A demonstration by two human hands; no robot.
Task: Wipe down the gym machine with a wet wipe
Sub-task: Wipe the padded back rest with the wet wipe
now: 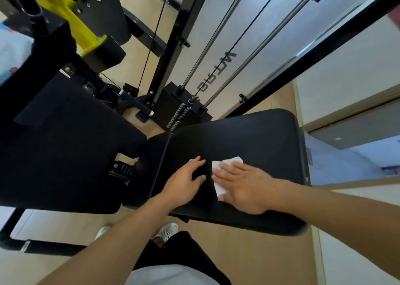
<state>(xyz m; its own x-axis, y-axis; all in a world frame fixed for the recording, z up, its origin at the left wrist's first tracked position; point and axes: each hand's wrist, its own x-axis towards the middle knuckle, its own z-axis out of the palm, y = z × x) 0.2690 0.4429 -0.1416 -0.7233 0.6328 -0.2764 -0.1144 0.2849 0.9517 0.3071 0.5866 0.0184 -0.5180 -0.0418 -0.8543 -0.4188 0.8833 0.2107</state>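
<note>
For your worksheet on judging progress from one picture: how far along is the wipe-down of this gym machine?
Done: nothing shows as finished; no pad looks visibly wet. In hand: the right hand presses the white wet wipe flat on the black seat pad, while the left hand rests beside it. Left: likely the larger pad and frame.

Black padded bench [249, 133]; white wipe [218, 176] flat on it.
</note>
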